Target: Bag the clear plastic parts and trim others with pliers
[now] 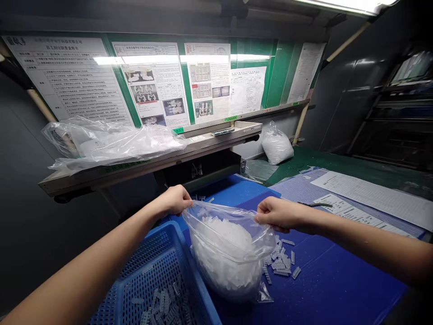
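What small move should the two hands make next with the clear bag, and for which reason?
Probably, bring the left hand and the right hand closer together to gather the edge: they pinch the clear bag at two separate places, it holds a large heap of white pieces, and no tie shows on it.

From my end I see the left hand [177, 200] and the right hand [275, 214] each pinching the rim of a clear bag [226, 275], its mouth stretched between them and its body bulging with whitish pieces [230, 237]. Left of it I make out a blue basket [158, 259] holding similar bits [165, 302]; to its right, loose strips [282, 262] lie scattered on a blue surface [324, 280]. Further back I spot crumpled plastic [131, 140] on a shelf [152, 163], printed sheets [152, 85] above, and a filled bag [277, 146] near a green tabletop [338, 162]
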Demonstrator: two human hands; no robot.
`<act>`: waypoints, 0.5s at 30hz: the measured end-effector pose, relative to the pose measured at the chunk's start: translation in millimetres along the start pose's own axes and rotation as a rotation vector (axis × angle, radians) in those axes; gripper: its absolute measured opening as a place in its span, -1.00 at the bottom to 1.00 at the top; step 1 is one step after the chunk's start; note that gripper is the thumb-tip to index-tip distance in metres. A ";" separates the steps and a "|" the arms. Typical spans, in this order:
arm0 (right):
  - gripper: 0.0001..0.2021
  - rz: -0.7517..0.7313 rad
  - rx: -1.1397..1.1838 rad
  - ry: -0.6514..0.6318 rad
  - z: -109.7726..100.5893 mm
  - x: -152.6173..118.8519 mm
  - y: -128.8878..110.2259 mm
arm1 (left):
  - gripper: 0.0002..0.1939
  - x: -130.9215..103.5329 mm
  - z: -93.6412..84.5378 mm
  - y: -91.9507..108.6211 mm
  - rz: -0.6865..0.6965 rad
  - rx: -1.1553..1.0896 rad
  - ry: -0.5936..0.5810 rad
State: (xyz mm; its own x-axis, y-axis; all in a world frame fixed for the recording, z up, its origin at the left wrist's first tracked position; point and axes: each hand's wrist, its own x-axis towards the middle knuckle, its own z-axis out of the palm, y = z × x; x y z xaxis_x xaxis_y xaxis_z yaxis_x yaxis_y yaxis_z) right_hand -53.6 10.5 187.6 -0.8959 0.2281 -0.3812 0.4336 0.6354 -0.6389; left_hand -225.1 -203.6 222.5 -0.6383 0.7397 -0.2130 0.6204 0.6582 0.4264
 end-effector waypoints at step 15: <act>-0.70 -0.050 0.021 0.058 -5.1 -17.1 -8.7 | -0.69 -12.6 0.9 -3.7 0.164 -0.142 0.009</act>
State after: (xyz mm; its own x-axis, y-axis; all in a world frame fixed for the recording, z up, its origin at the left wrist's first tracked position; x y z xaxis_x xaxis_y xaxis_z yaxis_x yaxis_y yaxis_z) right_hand -42.6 4.8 203.1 -0.9202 0.2393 -0.3097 0.3898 0.6319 -0.6699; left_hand -218.9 -215.2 222.8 -0.5381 0.8339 -0.1231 0.6466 0.5020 0.5743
